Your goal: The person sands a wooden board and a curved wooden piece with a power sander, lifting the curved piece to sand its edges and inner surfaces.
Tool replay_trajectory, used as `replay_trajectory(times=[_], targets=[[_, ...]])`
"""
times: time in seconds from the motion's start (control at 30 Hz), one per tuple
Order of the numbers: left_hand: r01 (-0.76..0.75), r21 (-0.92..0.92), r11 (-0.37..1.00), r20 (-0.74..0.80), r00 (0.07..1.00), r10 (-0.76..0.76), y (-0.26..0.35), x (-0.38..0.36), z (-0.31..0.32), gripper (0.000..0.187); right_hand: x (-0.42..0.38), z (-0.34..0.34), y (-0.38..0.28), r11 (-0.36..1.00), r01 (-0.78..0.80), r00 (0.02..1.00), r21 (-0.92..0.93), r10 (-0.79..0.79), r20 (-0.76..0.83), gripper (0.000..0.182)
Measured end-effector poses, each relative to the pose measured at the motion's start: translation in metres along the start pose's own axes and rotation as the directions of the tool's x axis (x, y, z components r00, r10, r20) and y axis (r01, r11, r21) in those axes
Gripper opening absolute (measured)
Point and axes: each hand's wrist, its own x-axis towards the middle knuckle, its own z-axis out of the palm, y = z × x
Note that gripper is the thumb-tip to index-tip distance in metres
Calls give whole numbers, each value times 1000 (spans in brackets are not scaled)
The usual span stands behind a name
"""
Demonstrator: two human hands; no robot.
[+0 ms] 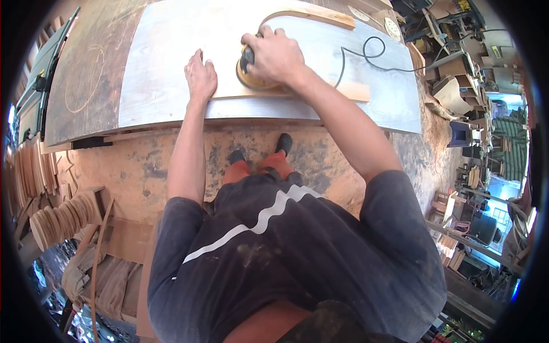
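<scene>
My right hand (277, 56) is wrapped over the top of a yellow and black electric sander (244, 68). The sander rests on a pale wooden piece, whose straight front rail (343, 91) runs to the right beneath my forearm. Behind it, a curved wooden part (314, 12) bends round toward the back; glare hides whether the two join. My left hand (200, 79) lies at the left end of the front rail, fingers stretched out and pressing down. Everything lies on a whitish board (160, 91) on the workbench.
A black cord (366, 55) loops across the board and off to the right. Round perforated discs (392, 28) lie at the back right of the workbench (74, 86). Stacked round wooden pieces (63, 220) stand at lower left. Tools and offcuts crowd the right side.
</scene>
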Motion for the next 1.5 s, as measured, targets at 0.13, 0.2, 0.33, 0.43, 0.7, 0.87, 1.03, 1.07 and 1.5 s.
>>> replay_trajectory(times=[0.13, 0.2, 0.33, 0.43, 0.7, 0.87, 1.03, 1.07, 1.5], targets=[[-13, -3, 1000, 7, 1000, 13, -3, 0, 1, 51, -9, 7, -9, 999, 31, 999, 17, -31, 15, 53], [24, -24, 999, 10, 1000, -23, -4, 1, 1, 51, 9, 8, -2, 999, 11, 999, 34, -10, -34, 53], [36, -27, 999, 14, 999, -36, -3, 3, 0, 51, 5, 7, -2, 999, 35, 999, 18, -35, -27, 53], [2, -47, 999, 7, 1000, -2, -5, 2, 1, 51, -1, 7, -9, 999, 33, 999, 9, -33, 12, 55], [36, -34, 999, 15, 999, -36, 2, 0, -2, 51, 33, 4, 20, 995, -101, 995, -1, 101, 18, 59], [12, -26, 1000, 8, 1000, -12, -2, -1, -1, 51, 17, 7, 48, 984, -176, 984, 2, 176, 10, 56], [29, -24, 999, 24, 999, -28, 5, -4, -5, 51, -22, 4, 63, 967, -244, 969, -71, 247, 34, 61], [29, 7, 1000, 20, 999, -29, 6, -4, -5, 51, -23, 5, 68, 966, -249, 967, -71, 252, 37, 61], [-17, 48, 999, 48, 999, 14, 6, -4, -3, 55, 11, 3, 44, 977, -215, 976, 12, 215, 26, 53]])
